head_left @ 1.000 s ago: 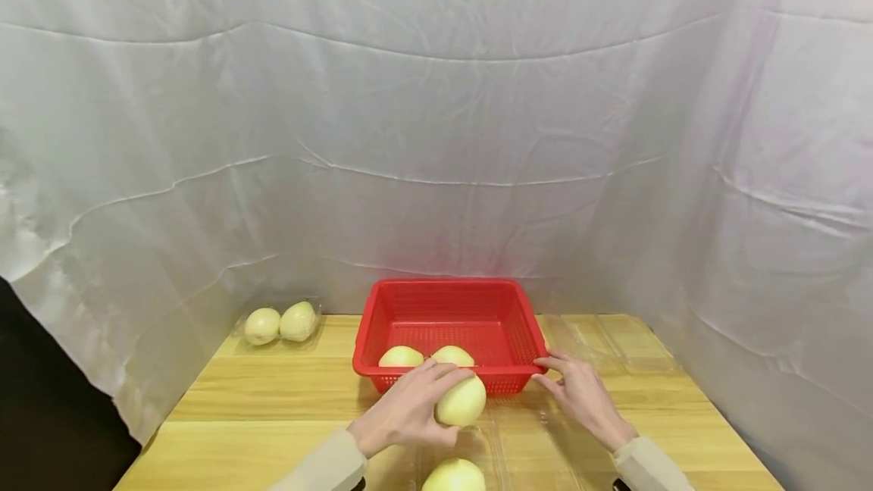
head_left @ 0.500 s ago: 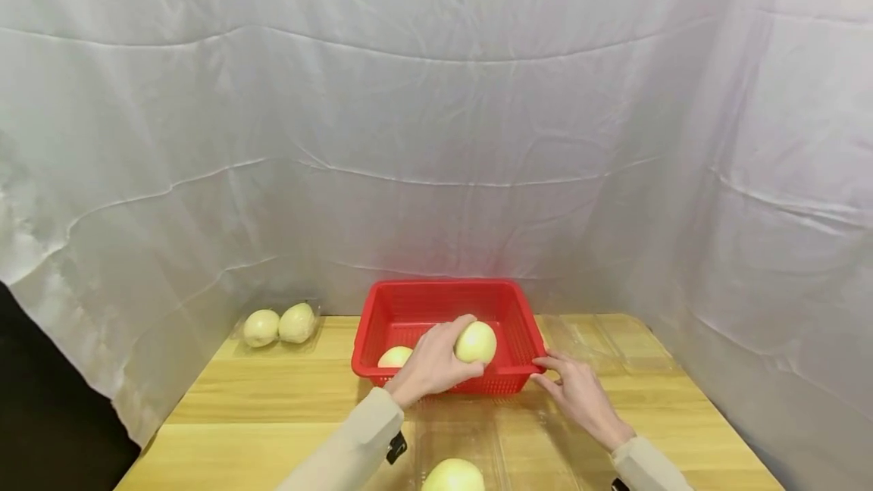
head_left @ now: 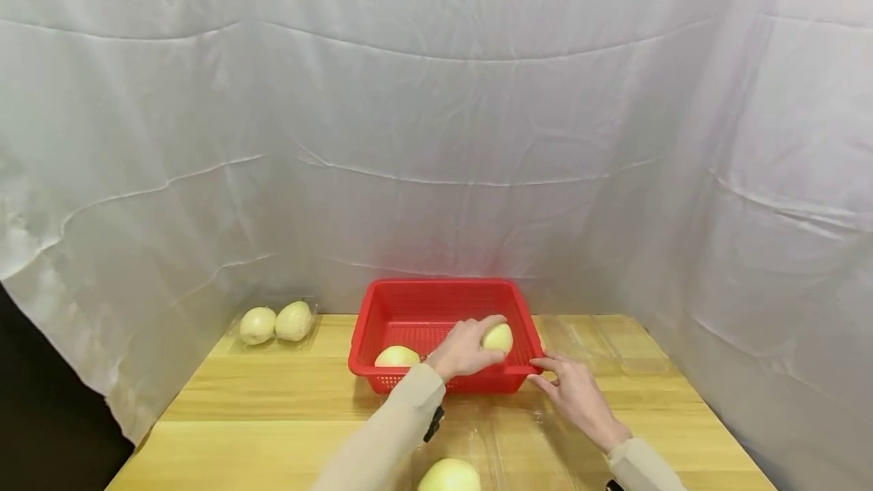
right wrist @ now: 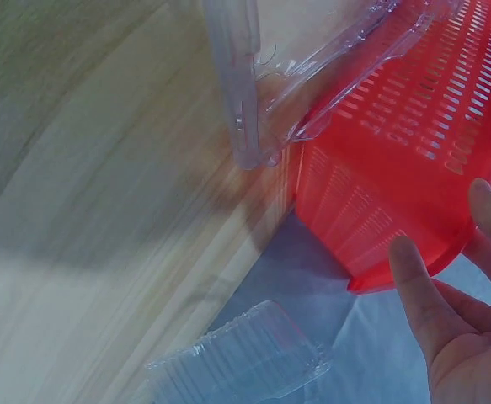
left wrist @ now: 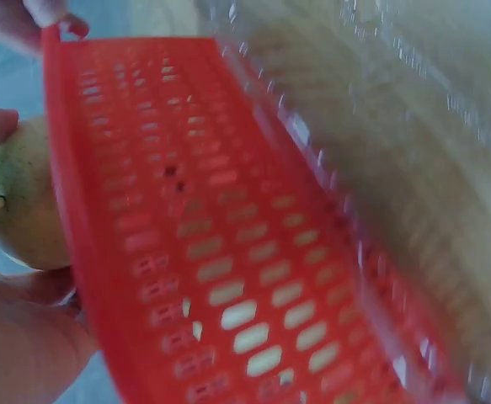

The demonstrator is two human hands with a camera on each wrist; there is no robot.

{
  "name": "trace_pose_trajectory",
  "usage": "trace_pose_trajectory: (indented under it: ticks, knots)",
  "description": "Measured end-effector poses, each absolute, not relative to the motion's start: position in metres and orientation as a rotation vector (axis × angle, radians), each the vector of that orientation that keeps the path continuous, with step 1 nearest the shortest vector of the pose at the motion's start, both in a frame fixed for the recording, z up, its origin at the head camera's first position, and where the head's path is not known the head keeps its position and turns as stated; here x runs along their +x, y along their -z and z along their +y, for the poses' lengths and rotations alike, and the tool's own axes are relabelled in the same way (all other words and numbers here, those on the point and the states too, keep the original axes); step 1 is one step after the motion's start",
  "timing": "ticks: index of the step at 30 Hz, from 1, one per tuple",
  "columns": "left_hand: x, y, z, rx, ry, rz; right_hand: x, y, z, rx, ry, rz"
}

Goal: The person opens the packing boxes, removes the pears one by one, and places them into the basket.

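Note:
My left hand [head_left: 469,347] reaches over the front of a red basket [head_left: 443,286], its fingers and thumb round a pale yellow pear [head_left: 499,338]. In the left wrist view the same pear [left wrist: 28,198] shows its stem, just past the basket's rim. My right hand [head_left: 578,398] pinches the rim at the basket's front right corner, thumb outside, as the right wrist view also shows on the basket wall [right wrist: 397,168]. Another pear [head_left: 397,357] sits at the front left in the basket. My left hand and wrist hide part of the basket's front.
Before the basket lies a clear plastic tray [head_left: 501,442], a pear [head_left: 450,476] at its near end. Two pears [head_left: 294,321] rest in a clear pack at the back left. More clear trays [head_left: 614,343] lie back right. A grey curtain [head_left: 436,120] surrounds the wooden table.
My left hand has carried the pear from above the clear tray, up over the front rim and rightward into the basket. My right hand has stayed on the rim.

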State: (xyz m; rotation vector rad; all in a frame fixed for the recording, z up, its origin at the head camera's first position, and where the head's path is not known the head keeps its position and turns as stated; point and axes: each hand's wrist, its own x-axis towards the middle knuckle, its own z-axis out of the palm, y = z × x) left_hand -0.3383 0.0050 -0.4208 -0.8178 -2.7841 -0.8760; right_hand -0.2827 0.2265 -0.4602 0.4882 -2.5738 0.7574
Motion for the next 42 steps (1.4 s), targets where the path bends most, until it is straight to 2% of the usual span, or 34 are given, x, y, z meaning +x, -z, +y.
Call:
trace_pose_trajectory:
  ticks: [15,25,42]
  knots:
    - [-0.353,0.440,0.028,-0.720,0.746,-2.932,-0.282,0.461,0.226,0.510,-0.687,-2.541]
    - [-0.357,0.441,0.031,-0.660,0.830,-3.012,-0.284,0.464,0.226,0.532,-0.634,-2.491]
    - [-0.362,0.442,0.037,-0.557,0.684,-3.235,-0.283,0.465,0.227,0.533,-0.640,-2.476]
